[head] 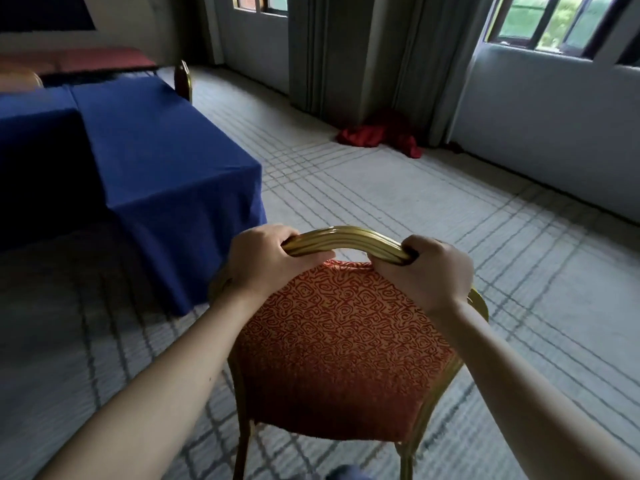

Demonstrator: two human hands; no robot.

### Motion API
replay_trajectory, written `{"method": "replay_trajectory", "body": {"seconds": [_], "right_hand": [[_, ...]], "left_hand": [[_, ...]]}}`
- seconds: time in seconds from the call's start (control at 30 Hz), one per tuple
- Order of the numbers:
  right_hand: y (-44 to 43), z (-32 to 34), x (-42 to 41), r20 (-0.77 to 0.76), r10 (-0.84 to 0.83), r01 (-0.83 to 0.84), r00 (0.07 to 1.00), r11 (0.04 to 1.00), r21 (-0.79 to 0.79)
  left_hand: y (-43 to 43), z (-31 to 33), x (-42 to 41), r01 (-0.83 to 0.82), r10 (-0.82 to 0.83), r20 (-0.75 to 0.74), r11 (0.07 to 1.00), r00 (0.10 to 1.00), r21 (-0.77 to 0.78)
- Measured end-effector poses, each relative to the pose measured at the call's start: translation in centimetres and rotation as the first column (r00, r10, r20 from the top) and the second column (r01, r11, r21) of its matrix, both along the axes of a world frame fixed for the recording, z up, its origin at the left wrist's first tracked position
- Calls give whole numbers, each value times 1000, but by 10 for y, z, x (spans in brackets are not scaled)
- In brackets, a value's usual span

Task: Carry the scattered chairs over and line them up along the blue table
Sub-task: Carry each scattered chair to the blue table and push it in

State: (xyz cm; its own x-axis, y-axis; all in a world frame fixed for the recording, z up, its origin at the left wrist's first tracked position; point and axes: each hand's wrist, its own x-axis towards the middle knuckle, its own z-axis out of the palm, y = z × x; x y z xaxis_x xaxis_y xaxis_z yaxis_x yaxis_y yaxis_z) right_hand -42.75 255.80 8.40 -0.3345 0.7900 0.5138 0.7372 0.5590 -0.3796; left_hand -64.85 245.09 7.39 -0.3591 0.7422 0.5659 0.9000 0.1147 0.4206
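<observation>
while both hands are closing fully round the gold top rail (pixel 343 241), the left hand (pixel 258 263) is gripping its left end and the right hand (pixel 429 271) its right end, fingers wrapping under the bar. chair (pixel 341 344): red-orange patterned back pad, gold frame, standing near centre on the pale lined carpet (pixel 450 209), its back facing the camera. blue table (pixel 156 161): draped in blue cloth, lying to the left, its near corner just beside the chair's left side. second chair (pixel 183 79): showing only its back at the table's far right edge. red cloth (pixel 377 135): lying heaped far right, below the grey curtains (pixel 349 53).
</observation>
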Motion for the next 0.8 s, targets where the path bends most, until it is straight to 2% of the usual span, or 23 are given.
{"method": "replay_trajectory", "body": {"seconds": [0.23,0.4,0.8], "right_hand": [[174,-4,-43,-29,-56,57,998,998,36],[327,-8,-78,12,-41,40,999,999,36],[628,8,-213,49,132,-135,990,988,72]], "left_hand": [[186,4,-49,79,-79,-7,996,997,-28],[335,-5,-82,34,-34,-7,999,999,4],[597,-8,-193,-150,148,47,987,988,52]]}}
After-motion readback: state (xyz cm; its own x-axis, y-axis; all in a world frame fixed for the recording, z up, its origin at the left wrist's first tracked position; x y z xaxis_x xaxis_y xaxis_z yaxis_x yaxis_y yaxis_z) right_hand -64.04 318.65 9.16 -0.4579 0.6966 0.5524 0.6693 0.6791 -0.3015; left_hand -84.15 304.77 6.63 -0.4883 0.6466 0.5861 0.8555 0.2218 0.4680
